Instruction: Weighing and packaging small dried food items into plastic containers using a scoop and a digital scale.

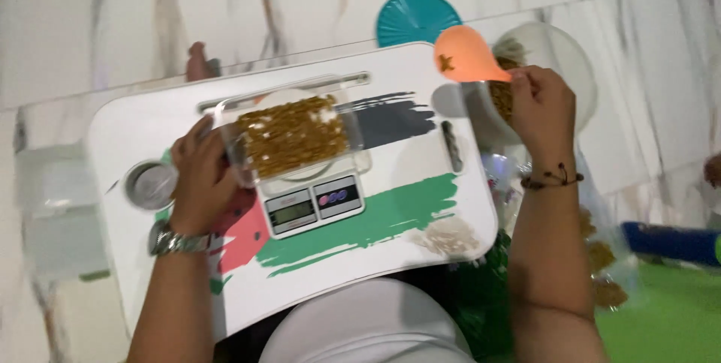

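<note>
Left hand (201, 175) grips clear tray (289, 138) on scale (312, 201); right hand (542, 100) clamps orange scoop (466, 55) beyond table edge.

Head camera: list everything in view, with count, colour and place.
lap tray: one, white with black, green and red brush strokes, centre
kitchen scale: one, silver, on the tray
clear container: one, filled with golden-brown bits, on the scale
metal cup holder: one, silver, tray's left end
pale crumb pile: one, off-white, tray's near right corner
orange scoop: one, orange, above the bowl
clear bowl: one, beyond the tray's right end
teal lid: one, behind the tray
left hand: steadies the container, wristwatch
right hand: holds the scoop, dark bracelet
</note>
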